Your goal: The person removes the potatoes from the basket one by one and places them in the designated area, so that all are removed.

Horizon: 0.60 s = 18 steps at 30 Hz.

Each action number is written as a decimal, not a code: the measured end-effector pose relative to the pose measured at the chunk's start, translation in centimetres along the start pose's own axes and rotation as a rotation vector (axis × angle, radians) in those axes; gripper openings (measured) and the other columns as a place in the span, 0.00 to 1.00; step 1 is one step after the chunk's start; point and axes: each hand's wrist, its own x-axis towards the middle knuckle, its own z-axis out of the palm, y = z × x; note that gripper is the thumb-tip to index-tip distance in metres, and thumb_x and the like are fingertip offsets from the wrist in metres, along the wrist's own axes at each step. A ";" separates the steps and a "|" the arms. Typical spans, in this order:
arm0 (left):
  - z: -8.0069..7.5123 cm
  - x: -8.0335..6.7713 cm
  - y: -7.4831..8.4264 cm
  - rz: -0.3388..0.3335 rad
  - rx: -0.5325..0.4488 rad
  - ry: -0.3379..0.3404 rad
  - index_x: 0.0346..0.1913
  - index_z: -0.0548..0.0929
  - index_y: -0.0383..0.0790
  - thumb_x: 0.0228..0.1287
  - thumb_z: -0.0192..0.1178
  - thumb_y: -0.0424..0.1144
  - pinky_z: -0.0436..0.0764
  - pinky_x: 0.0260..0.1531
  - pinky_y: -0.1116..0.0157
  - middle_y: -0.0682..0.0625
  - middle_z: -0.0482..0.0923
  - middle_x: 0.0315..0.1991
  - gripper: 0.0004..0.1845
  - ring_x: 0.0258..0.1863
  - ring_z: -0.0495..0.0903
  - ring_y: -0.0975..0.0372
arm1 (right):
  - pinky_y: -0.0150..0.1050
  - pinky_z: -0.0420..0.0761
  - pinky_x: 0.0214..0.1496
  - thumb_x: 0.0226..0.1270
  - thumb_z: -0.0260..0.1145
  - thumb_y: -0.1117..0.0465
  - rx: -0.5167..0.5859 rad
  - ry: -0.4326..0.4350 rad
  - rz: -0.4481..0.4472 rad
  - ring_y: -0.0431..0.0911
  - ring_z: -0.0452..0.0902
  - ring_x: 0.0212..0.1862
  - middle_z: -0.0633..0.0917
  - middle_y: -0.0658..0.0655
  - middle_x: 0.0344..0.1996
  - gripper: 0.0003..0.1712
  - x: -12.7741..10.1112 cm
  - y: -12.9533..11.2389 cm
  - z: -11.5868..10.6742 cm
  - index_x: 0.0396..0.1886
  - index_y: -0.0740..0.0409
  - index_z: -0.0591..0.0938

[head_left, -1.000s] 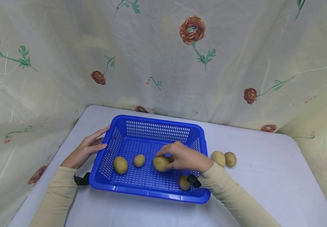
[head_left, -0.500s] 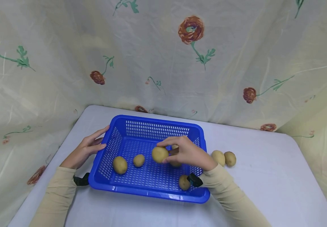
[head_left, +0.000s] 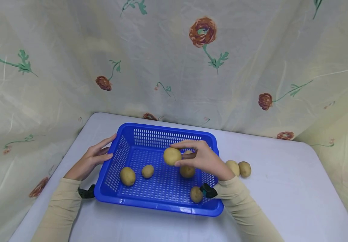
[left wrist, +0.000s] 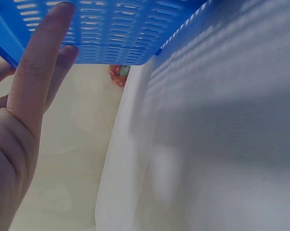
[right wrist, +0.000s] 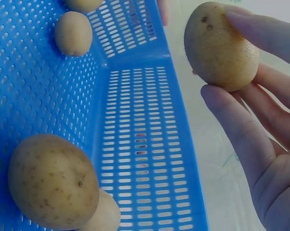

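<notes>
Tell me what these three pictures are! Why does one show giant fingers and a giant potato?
They show one moment from three cameras on a person. The head camera looks down at a white table with a blue basket. The right hand has a potato in its grip above the basket. The right wrist camera sits very close, so things look giant. The left hand rests open against the basket's side; its wrist camera shows those fingers. Four potatoes lie in the basket, two on the table.
</notes>
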 end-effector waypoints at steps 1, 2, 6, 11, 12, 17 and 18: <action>0.0 0.0 0.0 0.001 -0.001 0.000 0.84 0.53 0.51 0.78 0.53 0.43 0.60 0.70 0.27 0.44 0.47 0.85 0.37 0.80 0.56 0.36 | 0.36 0.89 0.53 0.57 0.81 0.62 0.014 0.009 0.008 0.51 0.84 0.61 0.87 0.54 0.61 0.29 0.0 -0.1 0.0 0.60 0.53 0.86; 0.0 0.0 -0.1 0.002 -0.001 0.000 0.84 0.53 0.51 0.78 0.53 0.43 0.61 0.70 0.27 0.44 0.47 0.85 0.37 0.80 0.56 0.36 | 0.36 0.88 0.53 0.57 0.81 0.62 0.023 0.017 0.015 0.50 0.84 0.61 0.87 0.54 0.61 0.29 0.0 -0.1 -0.1 0.60 0.53 0.87; 0.0 0.0 -0.1 0.003 -0.004 0.000 0.84 0.53 0.51 0.78 0.53 0.42 0.61 0.70 0.27 0.44 0.47 0.85 0.37 0.80 0.57 0.36 | 0.37 0.88 0.53 0.57 0.81 0.62 0.025 0.033 0.015 0.50 0.84 0.61 0.86 0.53 0.61 0.29 -0.2 -0.2 -0.2 0.60 0.52 0.86; -0.1 0.1 -0.1 0.000 -0.001 0.002 0.84 0.54 0.52 0.78 0.54 0.43 0.58 0.71 0.26 0.45 0.46 0.85 0.37 0.81 0.55 0.36 | 0.38 0.88 0.55 0.58 0.81 0.60 0.021 0.037 0.014 0.50 0.84 0.62 0.86 0.53 0.62 0.29 -0.4 -0.3 -0.5 0.61 0.51 0.86; 0.0 0.1 -0.1 -0.001 -0.001 0.002 0.84 0.53 0.52 0.77 0.54 0.43 0.58 0.71 0.26 0.45 0.46 0.85 0.37 0.81 0.55 0.36 | 0.38 0.88 0.55 0.58 0.81 0.60 0.021 0.037 0.015 0.51 0.84 0.63 0.86 0.53 0.62 0.29 -0.5 -0.4 -0.6 0.61 0.51 0.86; 0.0 0.1 -0.2 0.000 0.000 0.003 0.84 0.54 0.52 0.77 0.54 0.43 0.60 0.71 0.27 0.45 0.47 0.85 0.37 0.81 0.55 0.36 | 0.38 0.88 0.56 0.58 0.81 0.61 0.010 0.037 -0.004 0.52 0.83 0.63 0.86 0.53 0.62 0.30 -0.7 -0.5 -1.1 0.62 0.52 0.86; 0.0 0.1 -0.2 0.000 -0.001 0.003 0.84 0.53 0.52 0.77 0.54 0.43 0.60 0.71 0.27 0.44 0.47 0.85 0.37 0.81 0.54 0.36 | 0.38 0.88 0.56 0.58 0.81 0.61 0.008 0.040 -0.011 0.51 0.83 0.63 0.86 0.54 0.62 0.29 -0.8 -0.6 -1.1 0.61 0.52 0.86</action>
